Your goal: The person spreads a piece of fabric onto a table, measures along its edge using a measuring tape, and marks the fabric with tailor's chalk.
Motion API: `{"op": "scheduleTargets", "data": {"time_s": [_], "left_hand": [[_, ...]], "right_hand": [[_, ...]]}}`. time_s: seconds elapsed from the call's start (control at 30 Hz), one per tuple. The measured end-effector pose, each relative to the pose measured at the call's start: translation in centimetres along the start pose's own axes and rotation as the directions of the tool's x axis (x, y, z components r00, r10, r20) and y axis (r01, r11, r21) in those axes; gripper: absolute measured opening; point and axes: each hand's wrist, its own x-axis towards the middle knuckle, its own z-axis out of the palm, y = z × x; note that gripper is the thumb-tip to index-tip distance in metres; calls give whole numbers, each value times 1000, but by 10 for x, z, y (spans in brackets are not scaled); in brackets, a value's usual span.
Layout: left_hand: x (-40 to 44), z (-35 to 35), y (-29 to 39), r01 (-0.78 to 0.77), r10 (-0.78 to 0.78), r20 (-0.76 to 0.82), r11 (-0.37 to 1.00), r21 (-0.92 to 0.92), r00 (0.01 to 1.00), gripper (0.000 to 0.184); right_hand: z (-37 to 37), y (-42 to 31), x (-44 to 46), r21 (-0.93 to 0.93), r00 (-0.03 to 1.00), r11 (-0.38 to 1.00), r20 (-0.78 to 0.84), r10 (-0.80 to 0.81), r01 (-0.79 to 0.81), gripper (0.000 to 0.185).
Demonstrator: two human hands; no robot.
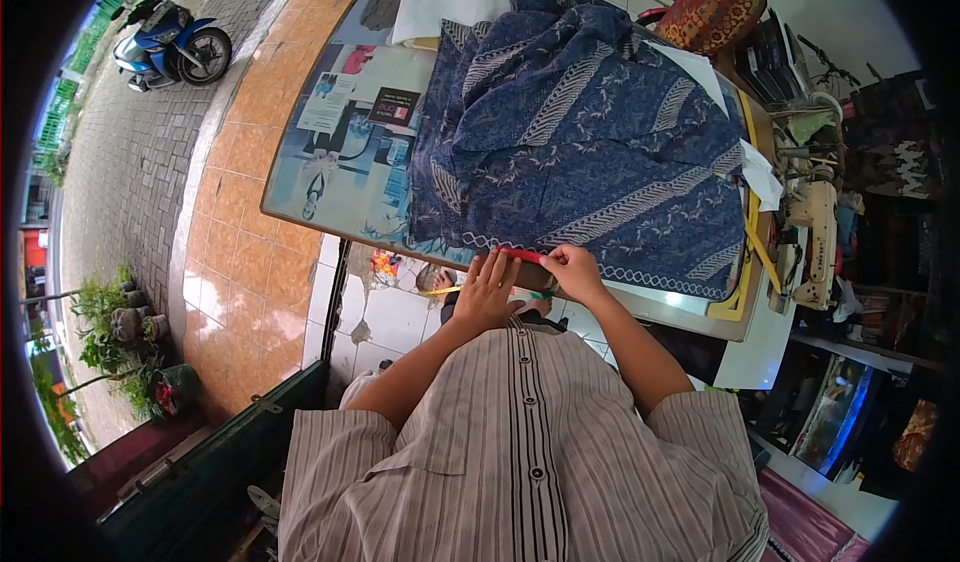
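Observation:
Dark blue patterned batik cloth (590, 152) lies spread and partly rumpled on the table, its pale-bordered edge toward me. Along that near edge runs a narrow red strip (523, 255) that looks like a tape measure. My left hand (487, 287) rests on the cloth's edge, fingers stretched over the strip's left part. A yellow tape end (440, 291) sticks out to the left beneath that hand. My right hand (575, 274) is closed in a pinch on the strip's right end. What lies under my left palm is hidden.
The table (350, 187) has printed pictures on its top. White paper (450, 12) lies at its far side. A yellow ruler (762, 255) and a sewing machine (815, 232) are on the right. A rolled patterned fabric (715, 7) stands beyond. Outside at left is a motorbike (175, 42).

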Motion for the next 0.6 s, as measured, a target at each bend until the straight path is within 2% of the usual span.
{"op": "scheduleTargets", "data": {"time_s": [0.33,0.43,0.5,0.6], "left_hand": [[4,-15,3,33,-31,80,999,-28,996,89],[7,-24,9,113,-103,108,989,-91,989,87],[12,-33,13,151,-141,207,988,-33,968,86],[11,-29,12,120,-121,226,993,17,967,84]], "right_hand": [[-10,-7,-1,7,995,996,54,85,-85,33],[-20,-3,-5,83,982,995,187,31,-47,40],[-36,-8,-11,3,957,997,281,72,-76,42],[-59,12,-22,-56,959,997,274,67,-54,45]]}}
